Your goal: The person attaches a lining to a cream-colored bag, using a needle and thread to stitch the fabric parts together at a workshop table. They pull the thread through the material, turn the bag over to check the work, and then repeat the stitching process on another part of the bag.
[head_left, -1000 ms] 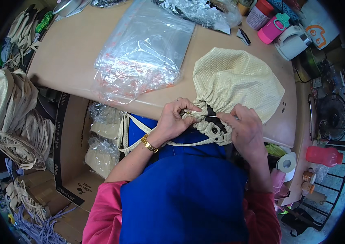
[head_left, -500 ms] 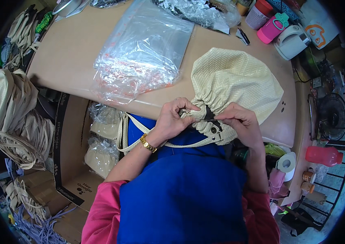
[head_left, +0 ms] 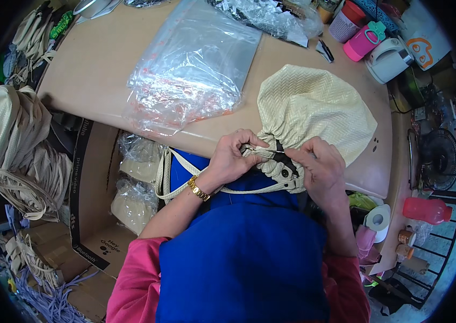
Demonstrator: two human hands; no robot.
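Note:
A cream woven drawstring bag lies at the table's near edge, its body puffed out and its mouth gathered toward me. My left hand pinches the gathered rim at the left of the opening. On the other side my right hand has thumb and fingers closed on a black strip at the bag's mouth. What exactly the strip is, I cannot make out. A cream strap runs from the bag leftward under my left wrist. Dark round studs show near the strap's end.
Clear plastic bags lie flat on the tan table. Below left stands a cardboard box holding wrapped cream items. More cream bags hang at the far left. A white kettle and pink bottle stand back right.
My right hand has turned and shifted slightly, its back now facing up more. The black strip shows more of its length. My left hand keeps its pinch on the rim.

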